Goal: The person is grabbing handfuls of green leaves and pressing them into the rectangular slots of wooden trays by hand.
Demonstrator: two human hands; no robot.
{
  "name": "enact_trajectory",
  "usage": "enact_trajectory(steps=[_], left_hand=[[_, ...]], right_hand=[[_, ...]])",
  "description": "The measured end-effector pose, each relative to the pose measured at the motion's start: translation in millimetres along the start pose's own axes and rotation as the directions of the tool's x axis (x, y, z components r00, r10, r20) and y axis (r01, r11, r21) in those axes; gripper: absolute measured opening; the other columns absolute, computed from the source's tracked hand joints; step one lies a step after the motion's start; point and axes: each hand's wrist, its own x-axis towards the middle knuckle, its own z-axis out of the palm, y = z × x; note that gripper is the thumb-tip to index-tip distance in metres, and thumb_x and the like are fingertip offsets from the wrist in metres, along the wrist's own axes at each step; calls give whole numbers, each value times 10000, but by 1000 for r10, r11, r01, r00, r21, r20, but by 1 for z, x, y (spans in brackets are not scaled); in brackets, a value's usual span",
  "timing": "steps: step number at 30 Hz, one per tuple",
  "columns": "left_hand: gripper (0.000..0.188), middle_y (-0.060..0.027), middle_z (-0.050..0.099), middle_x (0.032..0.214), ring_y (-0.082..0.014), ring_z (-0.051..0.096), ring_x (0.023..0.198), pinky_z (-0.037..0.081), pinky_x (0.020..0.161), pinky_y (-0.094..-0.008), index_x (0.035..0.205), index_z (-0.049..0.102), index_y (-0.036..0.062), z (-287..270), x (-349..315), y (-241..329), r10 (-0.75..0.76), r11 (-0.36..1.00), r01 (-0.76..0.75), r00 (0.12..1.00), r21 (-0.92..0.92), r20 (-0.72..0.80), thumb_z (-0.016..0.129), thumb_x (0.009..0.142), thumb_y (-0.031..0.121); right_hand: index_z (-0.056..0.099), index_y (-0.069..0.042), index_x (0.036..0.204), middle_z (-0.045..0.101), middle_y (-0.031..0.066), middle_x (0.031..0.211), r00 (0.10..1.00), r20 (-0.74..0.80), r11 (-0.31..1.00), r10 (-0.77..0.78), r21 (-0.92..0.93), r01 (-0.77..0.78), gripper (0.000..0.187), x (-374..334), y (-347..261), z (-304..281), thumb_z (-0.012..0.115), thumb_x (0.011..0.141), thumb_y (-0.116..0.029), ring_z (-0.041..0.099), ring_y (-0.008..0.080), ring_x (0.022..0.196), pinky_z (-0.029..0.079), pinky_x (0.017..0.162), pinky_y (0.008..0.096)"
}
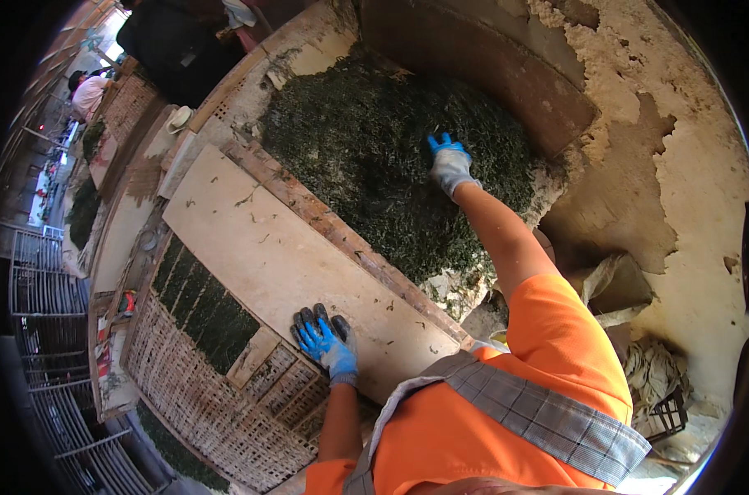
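Observation:
My right hand (452,163), in a blue and white glove, reaches out over a big heap of dark green shredded leaves (366,148). Its fingers are apart at the heap's surface, and I see nothing gripped in them. Lower down, my left hand (327,342) in a similar glove with dark fingertips lies spread on the edge of a pale board (284,256), holding nothing. Loose green shreds are scattered over that board. Just left of it is a woven bamboo rack (201,375), with dark green strips (205,309) laid in its upper part.
A wooden ledge (341,235) runs between the board and the heap. Behind the heap stands a brown panel (482,66) against a crumbling wall (680,124). A black crate (667,417) sits at lower right. Other people (90,92) are at the upper left, near more racks.

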Motion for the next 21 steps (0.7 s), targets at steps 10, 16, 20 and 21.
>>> enact_trajectory(steps=[10,16,20,21], left_hand=[[402,-162,590,1251,-344,484,1257,312,1109,-506,1213,627,99,1,1,11,15,1000,-19,989,-22,-149,614,854,282],[559,-207,518,1335,-321,455,1284,415,1054,-404,1342,507,18,-22,118,58,-134,613,82,991,-786,-1,705,827,104],[828,-188,345,1492,-293,338,1380,408,1090,-368,1504,229,13,-161,254,159,316,609,-346,931,-714,-182,711,835,93],[787,-194,361,1482,-296,347,1377,395,1097,-372,1500,240,8,-166,277,201,539,686,-524,832,-504,-132,678,857,134]], right_hand=[[691,-96,1084,692,216,927,811,-530,795,-249,366,483,345,-76,35,-179,586,778,-217,663,383,907,536,803,427],[705,-92,869,686,171,801,321,-802,539,-504,-1,843,172,-181,-24,-364,642,798,-236,669,362,787,526,725,407],[707,-62,906,709,130,806,254,-778,340,-575,55,939,185,-203,-42,-412,645,813,-210,672,230,745,513,710,364],[707,-50,898,710,115,795,273,-791,334,-547,92,938,175,-209,-24,-430,641,810,-187,658,195,735,509,706,353]])
